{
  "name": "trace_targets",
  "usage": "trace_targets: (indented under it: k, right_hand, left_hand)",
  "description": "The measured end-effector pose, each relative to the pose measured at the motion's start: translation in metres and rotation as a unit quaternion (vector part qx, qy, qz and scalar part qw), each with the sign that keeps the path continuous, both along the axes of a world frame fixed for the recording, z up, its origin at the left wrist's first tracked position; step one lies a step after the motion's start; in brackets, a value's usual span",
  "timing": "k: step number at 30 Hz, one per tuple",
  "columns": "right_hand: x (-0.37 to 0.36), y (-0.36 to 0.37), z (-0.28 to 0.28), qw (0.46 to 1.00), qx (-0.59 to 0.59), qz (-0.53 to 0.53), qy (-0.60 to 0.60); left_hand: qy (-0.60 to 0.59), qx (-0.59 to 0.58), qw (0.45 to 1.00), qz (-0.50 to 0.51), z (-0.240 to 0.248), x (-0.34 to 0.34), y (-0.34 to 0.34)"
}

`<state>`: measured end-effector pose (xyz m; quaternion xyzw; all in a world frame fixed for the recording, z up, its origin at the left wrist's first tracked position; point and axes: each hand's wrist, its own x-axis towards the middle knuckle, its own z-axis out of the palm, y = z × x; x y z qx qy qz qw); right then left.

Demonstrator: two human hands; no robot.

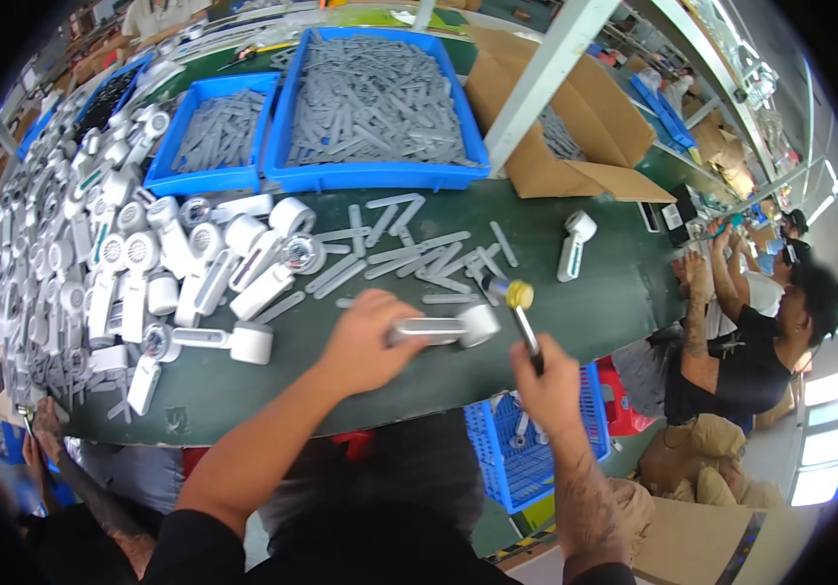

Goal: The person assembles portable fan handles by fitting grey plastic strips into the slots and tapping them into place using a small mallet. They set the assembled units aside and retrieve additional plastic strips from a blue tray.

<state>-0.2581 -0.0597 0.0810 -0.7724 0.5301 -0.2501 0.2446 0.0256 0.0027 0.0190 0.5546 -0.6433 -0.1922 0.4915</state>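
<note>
My left hand [372, 341] is wrapped round the grey-and-white handle of a white handheld fan [478, 325], its round head pointing right over the green table [594, 302]. My right hand [549, 386] grips the dark handle of a small hammer [519, 295] with a yellowish head. The hammer head is raised just right of the fan's head, apart from it in this view. Beyond both hands lie several loose grey plastic strips [394, 261]. One more white fan [575, 246] lies by itself to the right.
White fans [141, 252] are piled across the left. Blue trays of grey strips [278, 166] and an open cardboard box [536, 180] stand at the back, beside a metal post [545, 88]. A blue basket [506, 478] sits below the table edge. Co-workers are at both sides.
</note>
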Motion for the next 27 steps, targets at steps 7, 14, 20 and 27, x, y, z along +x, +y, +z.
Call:
trace_targets:
  k: [7,14,20,27]
  right_hand:
    - [-0.063,-0.189,-0.004,0.951,-0.176,-0.050,0.250]
    - [-0.096,-0.301,-0.041,0.969,-0.120,0.023,0.214]
    - [-0.102,-0.250,-0.039,0.965,-0.126,0.010,0.230]
    - [-0.111,-0.166,-0.033,0.988,-0.101,0.006,0.116]
  left_hand:
    - [0.291,0.076,0.917,0.262,0.045,0.170,0.100]
    - [0.294,0.064,0.822,0.483,0.053,0.322,0.157]
    - [-0.099,-0.005,0.889,0.447,0.053,0.204,0.060]
    - [-0.207,0.090,0.970,0.086,0.037,0.067,-0.086]
